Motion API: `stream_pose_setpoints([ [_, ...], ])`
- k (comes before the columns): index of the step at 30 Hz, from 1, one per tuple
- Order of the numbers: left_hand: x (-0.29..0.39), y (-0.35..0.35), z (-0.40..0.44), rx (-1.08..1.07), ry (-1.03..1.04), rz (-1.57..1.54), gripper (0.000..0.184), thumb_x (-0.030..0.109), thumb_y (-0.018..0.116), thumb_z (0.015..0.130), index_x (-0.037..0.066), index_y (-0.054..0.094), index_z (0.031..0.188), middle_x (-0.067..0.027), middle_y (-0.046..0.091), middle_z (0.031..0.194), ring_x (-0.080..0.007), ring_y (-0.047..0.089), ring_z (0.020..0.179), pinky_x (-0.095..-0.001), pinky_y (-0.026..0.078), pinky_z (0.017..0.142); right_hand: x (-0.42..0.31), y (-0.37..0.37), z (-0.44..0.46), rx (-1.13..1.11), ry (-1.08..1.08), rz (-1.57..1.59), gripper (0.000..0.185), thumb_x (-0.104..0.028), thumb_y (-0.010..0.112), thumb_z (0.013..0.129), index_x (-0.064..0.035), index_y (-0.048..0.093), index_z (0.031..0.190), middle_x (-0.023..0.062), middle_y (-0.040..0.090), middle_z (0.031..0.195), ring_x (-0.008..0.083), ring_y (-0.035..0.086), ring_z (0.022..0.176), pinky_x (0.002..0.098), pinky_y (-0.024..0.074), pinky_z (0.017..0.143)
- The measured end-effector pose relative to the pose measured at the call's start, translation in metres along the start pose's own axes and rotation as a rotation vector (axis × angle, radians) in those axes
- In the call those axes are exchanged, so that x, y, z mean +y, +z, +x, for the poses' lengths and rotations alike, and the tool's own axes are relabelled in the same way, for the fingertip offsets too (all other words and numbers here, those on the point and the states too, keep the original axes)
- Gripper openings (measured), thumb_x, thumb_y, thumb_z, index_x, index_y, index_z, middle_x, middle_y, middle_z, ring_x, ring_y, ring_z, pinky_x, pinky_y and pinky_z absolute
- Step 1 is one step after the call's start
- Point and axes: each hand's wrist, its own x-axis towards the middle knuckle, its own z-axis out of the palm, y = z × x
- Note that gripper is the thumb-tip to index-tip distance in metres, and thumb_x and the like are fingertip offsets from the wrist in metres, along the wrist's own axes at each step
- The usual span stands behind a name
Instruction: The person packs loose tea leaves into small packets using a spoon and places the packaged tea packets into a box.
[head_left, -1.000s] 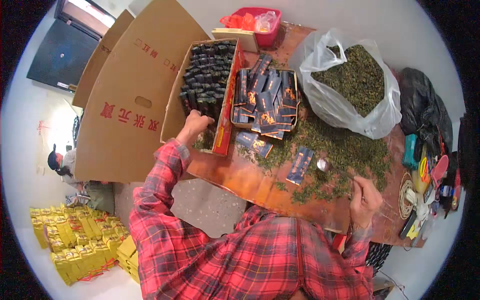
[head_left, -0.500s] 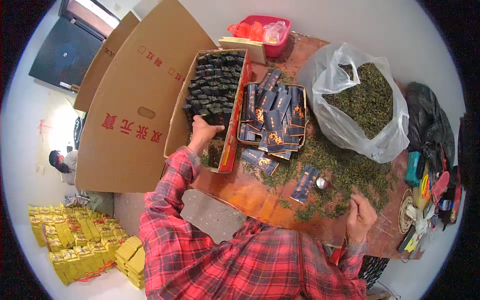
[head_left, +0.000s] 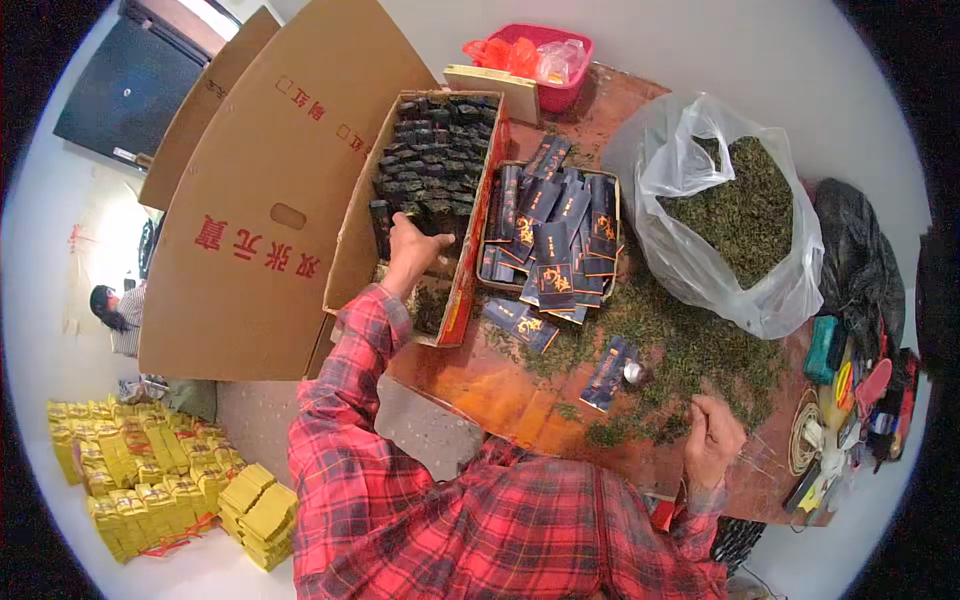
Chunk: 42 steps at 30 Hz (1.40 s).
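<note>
My left hand reaches into a long cardboard box, its thumb stretched away from the fingers. It touches the nearest row of dark packets, standing in rows with greenish leaf at their tops. My right hand is closed low over the table's near right side, beside loose dried leaves; whatever it holds, if anything, is hidden. Left of it lie a dark packet with orange print and a small shiny metal cup. A tray heaped with flat dark packets stands between the box and the leaves.
A clear plastic bag of dried leaves stands at the back right. Behind are a pink basket and a large cardboard carton at left. Yellow bundles lie on the floor. A person is at far left.
My left hand has shifted slightly up inside the box, against the packets. The view has tilted a little; my right hand stays closed in about the same place.
</note>
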Motion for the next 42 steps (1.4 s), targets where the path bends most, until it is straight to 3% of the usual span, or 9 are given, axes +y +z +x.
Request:
stream_pose_setpoints([
  [3, -0.001, 0.003, 0.001, 0.065, 0.054, 0.067, 0.095, 0.034, 0.099, 0.065, -0.011, 0.043, 0.127, -0.0366, 0.06, 0.127, -0.0464, 0.063, 0.12, -0.0486, 0.051, 0.105, -0.001, 0.003, -0.002, 0.005, 0.016, -0.001, 0.013, 0.006, 0.07, 0.085, -0.0002, 0.072, 0.096, 0.0155, 0.07, 0.082, 0.0308, 0.068, 0.069, 0.0362, 0.052, 0.065],
  [6, -0.009, 0.008, 0.01, 0.063, 0.072, 0.025, 0.095, 0.035, 0.099, 0.065, -0.011, 0.043, 0.126, -0.0364, 0.061, 0.126, -0.0474, 0.063, 0.119, -0.0488, 0.051, 0.104, -0.003, 0.004, -0.001, 0.033, -0.042, -0.025, 0.01, 0.005, 0.069, 0.087, 0.0011, 0.072, 0.096, 0.0129, 0.069, 0.079, 0.0218, 0.066, 0.065, 0.0325, 0.0493, 0.061],
  [9, -0.01, 0.009, 0.014, 0.073, 0.133, 0.012, 0.094, 0.034, 0.099, 0.066, -0.012, 0.043, 0.126, -0.0364, 0.061, 0.126, -0.0472, 0.063, 0.118, -0.049, 0.051, 0.103, -0.006, 0.004, -0.002, -0.003, 0.0, -0.019, 0.012, 0.007, 0.07, 0.086, 0.001, 0.072, 0.096, 0.0166, 0.071, 0.084, 0.0314, 0.069, 0.07, 0.0368, 0.0523, 0.065],
  [15, -0.003, 0.008, 0.013, 0.073, 0.126, 0.06, 0.099, 0.037, 0.097, 0.069, -0.012, 0.042, 0.134, -0.0347, 0.064, 0.129, -0.0432, 0.065, 0.121, -0.0439, 0.053, 0.102, -0.007, 0.004, -0.004, -0.009, -0.003, -0.008, 0.011, 0.006, 0.071, 0.087, 0.001, 0.072, 0.096, 0.0172, 0.071, 0.083, 0.032, 0.069, 0.071, 0.0365, 0.0525, 0.065],
  [18, -0.001, 0.01, 0.019, 0.048, 0.072, 0.008, 0.094, 0.034, 0.098, 0.066, -0.012, 0.043, 0.127, -0.0362, 0.061, 0.126, -0.0476, 0.063, 0.118, -0.0493, 0.052, 0.101, -0.006, 0.004, -0.006, -0.004, -0.011, -0.033, 0.01, 0.005, 0.071, 0.087, 0.0007, 0.072, 0.096, 0.0165, 0.071, 0.083, 0.0312, 0.069, 0.07, 0.0364, 0.0524, 0.065],
  [30, -0.006, 0.001, 0.0, 0.075, 0.196, 0.168, 0.085, 0.035, 0.097, 0.068, -0.007, 0.046, 0.122, -0.0326, 0.062, 0.121, -0.048, 0.064, 0.113, -0.0506, 0.053, 0.097, -0.009, 0.004, -0.006, -0.023, -0.041, -0.01, 0.014, 0.004, 0.072, 0.086, -0.001, 0.073, 0.098, 0.0148, 0.072, 0.083, 0.03, 0.07, 0.07, 0.0368, 0.0522, 0.063],
  [36, -0.003, -0.001, -0.018, 0.243, 0.245, 0.214, 0.081, 0.03, 0.096, 0.068, -0.002, 0.045, 0.122, -0.0285, 0.055, 0.125, -0.0473, 0.06, 0.114, -0.0527, 0.052, 0.094, -0.002, 0.006, -0.009, -0.018, -0.074, -0.019, 0.013, 0.005, 0.072, 0.086, -0.001, 0.073, 0.097, 0.016, 0.073, 0.085, 0.0314, 0.07, 0.073, 0.038, 0.0534, 0.066],
  [42, 0.0, -0.007, -0.025, 0.421, 0.136, 0.258, 0.086, 0.032, 0.096, 0.068, -0.001, 0.042, 0.127, -0.0253, 0.052, 0.126, -0.049, 0.055, 0.117, -0.0557, 0.051, 0.096, 0.005, 0.01, -0.011, -0.046, -0.038, 0.014, 0.01, 0.002, 0.07, 0.088, 0.0, 0.073, 0.098, 0.0158, 0.073, 0.087, 0.0284, 0.072, 0.077, 0.0356, 0.0544, 0.069],
])
